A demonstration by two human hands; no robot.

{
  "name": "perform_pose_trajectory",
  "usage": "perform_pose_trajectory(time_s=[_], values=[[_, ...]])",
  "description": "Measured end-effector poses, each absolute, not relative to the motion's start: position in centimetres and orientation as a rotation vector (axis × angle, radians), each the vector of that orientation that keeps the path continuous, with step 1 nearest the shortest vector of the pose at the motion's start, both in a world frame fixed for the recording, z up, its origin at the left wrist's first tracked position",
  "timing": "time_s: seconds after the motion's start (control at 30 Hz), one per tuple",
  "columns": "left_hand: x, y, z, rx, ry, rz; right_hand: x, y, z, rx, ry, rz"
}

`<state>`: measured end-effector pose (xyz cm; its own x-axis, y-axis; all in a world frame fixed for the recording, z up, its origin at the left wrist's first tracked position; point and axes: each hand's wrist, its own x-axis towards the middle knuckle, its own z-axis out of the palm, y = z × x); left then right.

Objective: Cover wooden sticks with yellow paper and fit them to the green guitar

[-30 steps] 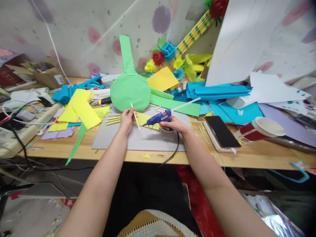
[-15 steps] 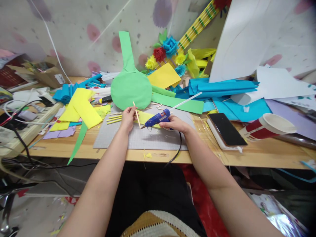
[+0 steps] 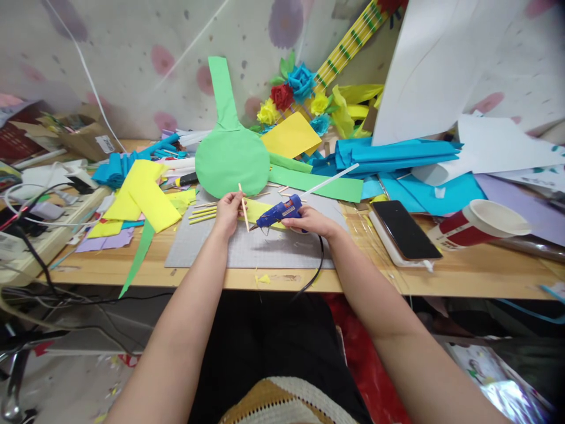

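Beige power strip [image 3: 66, 231] at far left, plugs and cables on it, sitting on a pale wooden surface [image 3: 83, 265]. Cardboard box [image 3: 99, 144] behind it, by the spotted wall covering [image 3: 128, 59]. Then blue crepe paper [image 3: 115, 169] and yellow paper [image 3: 152, 203]; green strip [image 3: 138, 259] hangs past the front edge. Grey mat [image 3: 188, 250] mid-surface, yellow-wrapped sticks [image 3: 202, 215] on its left part. Left hand [image 3: 228, 213] over the mat, fingers pinched on a thin bare stick [image 3: 245, 211], tilted. Green round-bodied cutout [image 3: 232, 162] behind, neck up against the wall covering. Right hand [image 3: 311, 221] has fingers wrapped round the blue glue gun [image 3: 278, 213], nozzle at the stick's lower end; can't tell if touching. White glue rod [image 3: 333, 178] sticks out its back. Paper flowers [image 3: 293, 88] further back, then a white board [image 3: 424, 70] leaning upright. Right side: black phone [image 3: 404, 228] on a white block, red-and-white cup [image 3: 477, 225] beside it, tilted in view.
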<state>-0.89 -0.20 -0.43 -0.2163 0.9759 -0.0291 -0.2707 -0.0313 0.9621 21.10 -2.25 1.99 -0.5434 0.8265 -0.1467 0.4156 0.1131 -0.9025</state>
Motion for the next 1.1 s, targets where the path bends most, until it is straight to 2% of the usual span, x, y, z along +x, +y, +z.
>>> perform_pose_trajectory(time_s=[1.1], values=[[-0.18,-0.54,-0.08,0.949,1.185,1.353,20.81,-2.06,2.42,-1.333,-1.959,1.215]])
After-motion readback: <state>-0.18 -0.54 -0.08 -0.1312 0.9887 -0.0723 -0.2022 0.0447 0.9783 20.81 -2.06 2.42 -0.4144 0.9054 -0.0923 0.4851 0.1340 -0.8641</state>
